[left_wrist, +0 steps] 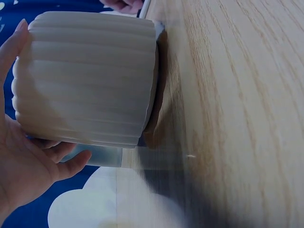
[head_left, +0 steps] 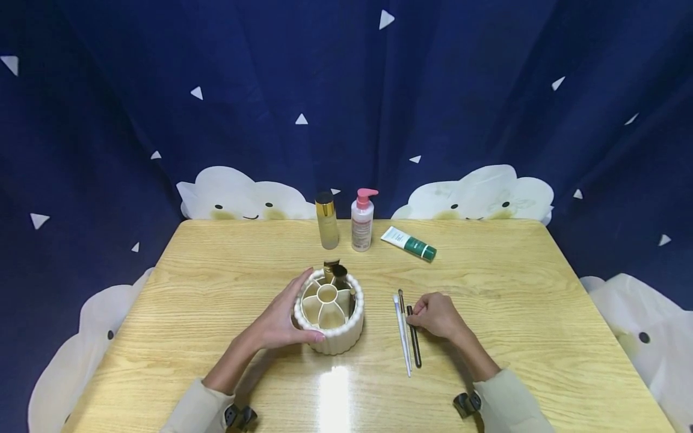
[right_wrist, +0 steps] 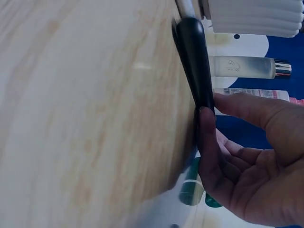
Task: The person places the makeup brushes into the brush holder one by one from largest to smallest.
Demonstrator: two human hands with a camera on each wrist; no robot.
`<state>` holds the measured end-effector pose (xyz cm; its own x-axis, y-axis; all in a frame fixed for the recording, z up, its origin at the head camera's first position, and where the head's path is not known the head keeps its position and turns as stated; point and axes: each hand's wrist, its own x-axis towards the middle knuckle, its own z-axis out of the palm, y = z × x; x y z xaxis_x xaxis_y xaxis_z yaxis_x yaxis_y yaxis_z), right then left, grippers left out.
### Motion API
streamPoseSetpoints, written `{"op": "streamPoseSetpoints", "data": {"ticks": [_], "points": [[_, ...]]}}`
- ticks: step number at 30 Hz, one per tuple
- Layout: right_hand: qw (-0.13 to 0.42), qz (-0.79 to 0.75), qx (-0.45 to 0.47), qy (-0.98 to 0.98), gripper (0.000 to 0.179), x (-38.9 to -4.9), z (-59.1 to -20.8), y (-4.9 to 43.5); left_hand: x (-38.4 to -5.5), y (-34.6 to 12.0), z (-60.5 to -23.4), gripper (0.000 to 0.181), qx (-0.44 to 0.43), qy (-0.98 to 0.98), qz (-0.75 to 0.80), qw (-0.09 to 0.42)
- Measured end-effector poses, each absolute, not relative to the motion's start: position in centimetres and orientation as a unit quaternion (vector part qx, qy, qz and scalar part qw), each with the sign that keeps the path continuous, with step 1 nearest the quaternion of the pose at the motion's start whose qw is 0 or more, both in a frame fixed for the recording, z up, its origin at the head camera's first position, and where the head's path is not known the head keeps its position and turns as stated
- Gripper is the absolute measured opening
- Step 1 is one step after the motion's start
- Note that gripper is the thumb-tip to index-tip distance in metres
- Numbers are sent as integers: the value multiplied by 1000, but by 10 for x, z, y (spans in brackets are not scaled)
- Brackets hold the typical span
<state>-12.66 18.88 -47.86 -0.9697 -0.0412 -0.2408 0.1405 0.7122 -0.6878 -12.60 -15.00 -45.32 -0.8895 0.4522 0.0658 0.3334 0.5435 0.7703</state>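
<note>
A cream ribbed makeup organizer [head_left: 338, 341] with petal-like compartments stands in front of me. My left hand [head_left: 281, 322] grips it from the left, thumb along the near side and fingers round the far side. Brushes with dark heads [head_left: 339, 270] stick up from its back and right compartments. To its right, my right hand [head_left: 437, 315] pinches a slim black makeup stick [head_left: 415, 346] between thumb and fingertips; its rounded end shows large in the right wrist view. Alongside lie a silver-handled makeup brush [head_left: 403, 337] and a thin brush with a dark tip [head_left: 401, 296].
Behind the organizer stand a gold-collared bottle with a black cap [head_left: 328, 228] and a pump bottle with a pink top [head_left: 361, 225]. A white and green tube [head_left: 407, 243] lies right of them. A dark blue curtain [head_left: 346, 90] hangs beyond the wooden table [head_left: 514, 288].
</note>
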Motion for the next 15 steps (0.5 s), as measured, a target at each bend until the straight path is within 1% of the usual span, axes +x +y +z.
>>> {"op": "streamPoseSetpoints", "data": {"ticks": [11,15], "points": [[121,-326,47,937,15,-129,-478,183,-127,-150,-454,121,226,875,423,68],[105,-318,41,941,17,-129,-480,183,-126,-150,-454,121,224,874,425,67]]}}
